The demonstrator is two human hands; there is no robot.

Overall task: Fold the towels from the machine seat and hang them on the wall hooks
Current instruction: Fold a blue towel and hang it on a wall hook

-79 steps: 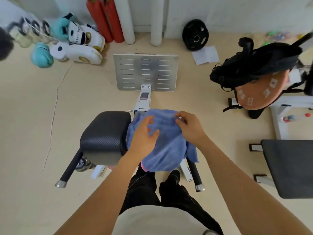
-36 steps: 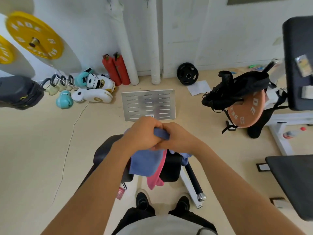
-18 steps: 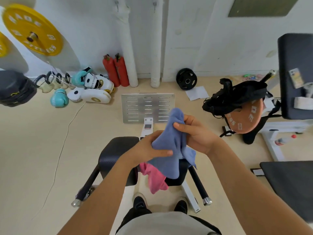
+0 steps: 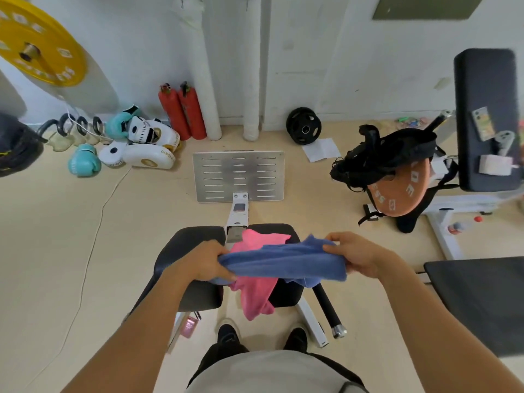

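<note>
Blue towel (image 4: 283, 263) | end edges gripped: left hand (image 4: 202, 260), right hand (image 4: 358, 255)

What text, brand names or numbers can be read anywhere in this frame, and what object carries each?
"GINGPAI", partly legible: white boxing pads.
"DE" and what looks like "55": orange weight plate, rest hidden by the black bag.
Raised lettering on the yellow weight plate: too blurred to read.
Sticker on the machine rail: too small to read.
Blue towel and pink towel: no text visible.
</note>
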